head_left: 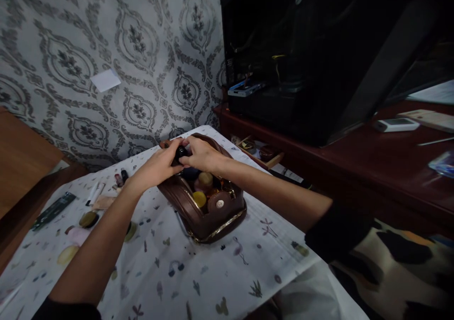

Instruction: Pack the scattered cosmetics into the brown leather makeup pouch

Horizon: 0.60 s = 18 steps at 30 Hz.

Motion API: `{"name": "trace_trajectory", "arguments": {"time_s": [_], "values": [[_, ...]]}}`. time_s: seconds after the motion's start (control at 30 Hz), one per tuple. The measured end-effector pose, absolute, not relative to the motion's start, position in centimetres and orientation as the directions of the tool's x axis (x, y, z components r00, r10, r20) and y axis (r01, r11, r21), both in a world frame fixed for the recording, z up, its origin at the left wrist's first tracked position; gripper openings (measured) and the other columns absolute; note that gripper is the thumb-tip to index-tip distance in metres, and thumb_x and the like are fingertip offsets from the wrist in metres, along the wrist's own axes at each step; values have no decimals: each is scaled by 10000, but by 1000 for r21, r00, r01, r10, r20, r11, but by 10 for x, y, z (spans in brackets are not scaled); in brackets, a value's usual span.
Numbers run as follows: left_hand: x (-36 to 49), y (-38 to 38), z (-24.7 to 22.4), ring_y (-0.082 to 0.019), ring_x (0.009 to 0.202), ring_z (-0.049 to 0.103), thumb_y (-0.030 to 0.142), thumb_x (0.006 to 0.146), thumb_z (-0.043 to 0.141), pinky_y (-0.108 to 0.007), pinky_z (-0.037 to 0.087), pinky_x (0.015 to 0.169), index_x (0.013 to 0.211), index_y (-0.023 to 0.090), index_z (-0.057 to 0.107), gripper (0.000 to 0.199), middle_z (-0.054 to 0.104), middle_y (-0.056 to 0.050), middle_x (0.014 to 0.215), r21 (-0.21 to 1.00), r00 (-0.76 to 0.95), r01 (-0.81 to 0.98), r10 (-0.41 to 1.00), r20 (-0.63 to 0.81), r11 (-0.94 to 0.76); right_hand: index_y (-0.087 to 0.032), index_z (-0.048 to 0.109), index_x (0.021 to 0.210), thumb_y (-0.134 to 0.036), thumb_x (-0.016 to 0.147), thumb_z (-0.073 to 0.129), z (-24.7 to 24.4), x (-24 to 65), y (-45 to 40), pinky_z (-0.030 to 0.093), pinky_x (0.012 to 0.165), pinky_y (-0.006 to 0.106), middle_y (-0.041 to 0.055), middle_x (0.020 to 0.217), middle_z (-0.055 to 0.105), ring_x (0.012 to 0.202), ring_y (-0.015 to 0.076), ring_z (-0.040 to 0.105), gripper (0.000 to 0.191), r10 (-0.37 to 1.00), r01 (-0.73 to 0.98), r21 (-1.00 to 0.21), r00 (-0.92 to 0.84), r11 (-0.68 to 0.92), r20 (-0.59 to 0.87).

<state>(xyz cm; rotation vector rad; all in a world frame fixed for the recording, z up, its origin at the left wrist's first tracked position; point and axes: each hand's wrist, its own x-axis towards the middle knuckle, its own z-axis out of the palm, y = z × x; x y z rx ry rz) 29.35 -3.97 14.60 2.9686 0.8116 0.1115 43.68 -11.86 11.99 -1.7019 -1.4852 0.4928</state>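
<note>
A brown zippered bag (209,227) stands unzipped on the patterned tablecloth, with bottles and jars inside. A yellow lid (199,199) and a tan-capped container (205,181) show in its opening. Over the far end of the bag, my left hand (158,165) and my right hand (203,154) meet around a small, dark, glossy rounded item (181,153). The fingers of both hands are closed on it; its lower part is hidden, so its kind is unclear.
Left of the bag lie a dark green box (53,210), a white tube (95,193), small dark-capped bottles (124,175) and a yellow sponge-like piece (67,254). A large black television (276,59) stands on the red-brown cabinet (354,168). An open drawer (273,161) juts out beside the table.
</note>
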Motion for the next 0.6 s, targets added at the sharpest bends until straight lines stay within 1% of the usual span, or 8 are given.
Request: {"name": "trace_trajectory", "arguments": {"time_s": [0.1, 0.17, 0.23, 0.33, 0.4, 0.47, 0.53, 0.6], "values": [[293, -38, 140, -288, 1038, 680, 242, 888, 607, -320, 492, 799, 1382, 192, 418, 532, 706, -79, 1084, 38, 866, 489, 490, 102, -871, -140, 607, 1142, -94, 798, 650, 116, 437, -115, 514, 771, 246, 26, 938, 719, 854, 151, 682, 349, 958, 570, -820, 205, 48, 199], [292, -35, 136, -288, 1099, 665, 211, 886, 601, -325, 497, 841, 1333, 201, 460, 468, 696, -91, 1153, 9, 875, 471, 468, 121, -882, -150, 610, 1128, -78, 804, 629, 115, 438, -116, 514, 743, 239, 11, 877, 721, 805, 145, 686, 332, 957, 580, -814, 208, 44, 200], [291, -33, 134, -294, 1139, 652, 188, 878, 600, -340, 502, 880, 1294, 199, 488, 431, 688, -104, 1194, -16, 871, 480, 475, 125, -877, -156, 634, 1090, -89, 816, 623, 117, 438, -120, 507, 720, 236, 8, 820, 717, 768, 147, 688, 282, 958, 636, -772, 215, 12, 192], [291, -31, 133, -300, 1145, 653, 119, 846, 583, -368, 507, 918, 1287, 193, 500, 454, 690, -113, 1191, -34, 852, 518, 512, 111, -855, -173, 685, 868, -207, 845, 673, 121, 435, -126, 493, 691, 251, 27, 742, 701, 762, 176, 697, 44, 984, 772, -635, 134, -30, 117], [292, -32, 133, -293, 1184, 637, 48, 804, 562, -369, 497, 962, 1296, 193, 499, 516, 678, -112, 1231, -34, 848, 526, 521, 102, -850, -178, 688, 764, -349, 844, 718, 123, 430, -130, 491, 673, 276, 60, 742, 703, 790, 216, 707, 192, 995, 844, -536, 71, -20, 75], [293, -33, 134, -293, 1233, 613, 4, 772, 545, -368, 484, 1000, 1297, 183, 502, 556, 660, -121, 1280, -34, 845, 531, 527, 92, -847, -178, 700, 771, -461, 839, 724, 123, 425, -132, 500, 675, 299, 91, 788, 718, 834, 252, 715, 291, 997, 885, -466, 33, 5, 74], [294, -36, 135, -303, 1245, 607, -14, 766, 523, -379, 484, 1004, 1293, 162, 508, 556, 653, -142, 1293, -48, 837, 546, 542, 81, -836, -181, 716, 809, -488, 864, 688, 122, 422, -134, 516, 697, 320, 111, 838, 731, 873, 270, 721, 313, 997, 906, -423, 9, 26, 80], [295, -39, 135, -313, 1237, 613, -16, 778, 507, -391, 491, 994, 1302, 145, 505, 548, 651, -163, 1290, -76, 825, 564, 560, 73, -822, -187, 724, 833, -438, 879, 669, 119, 421, -134, 528, 719, 336, 121, 876, 740, 896, 279, 724, 261, 997, 920, -392, 4, 27, 78]]}}
